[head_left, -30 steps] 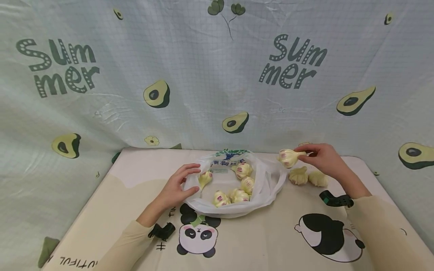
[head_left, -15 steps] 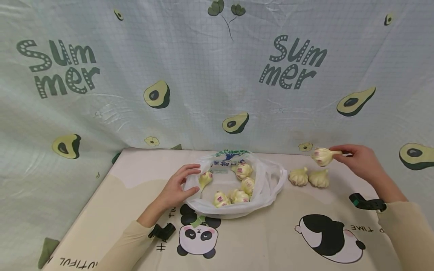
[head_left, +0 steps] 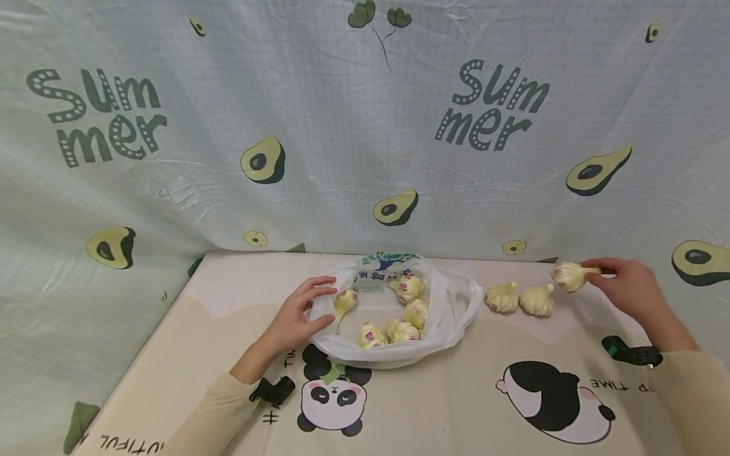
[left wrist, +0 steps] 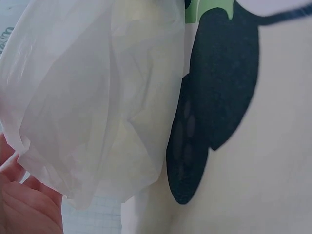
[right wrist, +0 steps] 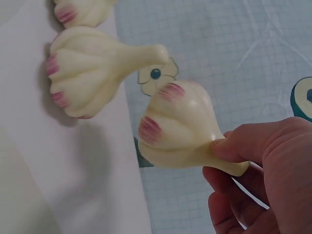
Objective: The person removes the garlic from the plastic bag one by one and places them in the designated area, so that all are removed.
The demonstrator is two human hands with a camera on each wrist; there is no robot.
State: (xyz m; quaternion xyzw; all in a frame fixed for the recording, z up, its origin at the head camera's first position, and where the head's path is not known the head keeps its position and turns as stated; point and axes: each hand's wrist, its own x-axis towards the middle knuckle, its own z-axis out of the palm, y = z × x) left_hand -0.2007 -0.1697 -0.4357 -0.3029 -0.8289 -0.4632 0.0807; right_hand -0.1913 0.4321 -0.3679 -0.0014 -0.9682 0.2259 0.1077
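Observation:
By the stem, my right hand (head_left: pixel 633 291) pinches a garlic bulb (head_left: pixel 568 277) at the right back of the table. In the right wrist view this bulb (right wrist: pixel 178 126) has pink streaks, and the thumb lies along its neck. Two more garlic bulbs stand to its left, a nearer bulb (head_left: pixel 537 300) and a farther bulb (head_left: pixel 502 297). My left hand (head_left: pixel 293 313) rests at the left rim of a white plastic bag (head_left: pixel 450 316), thumb and fingers spread apart. Inside the bag lie several garlic bulbs (head_left: pixel 407 288). The left wrist view shows the bag's crumpled side (left wrist: pixel 92 107) beside the fingers.
A pale tablecloth (head_left: pixel 445 405) with a printed panda (head_left: pixel 333 402) and a printed dog (head_left: pixel 556 402) covers the table. Behind the table's back edge hangs a curtain (head_left: pixel 342 139) with avocado prints. A black wrist camera (head_left: pixel 630 351) sits on the right wrist.
My right hand has carried the garlic bulb rightward, past the two standing bulbs, and then lowered it towards the table. My left hand and the bag have stayed in place.

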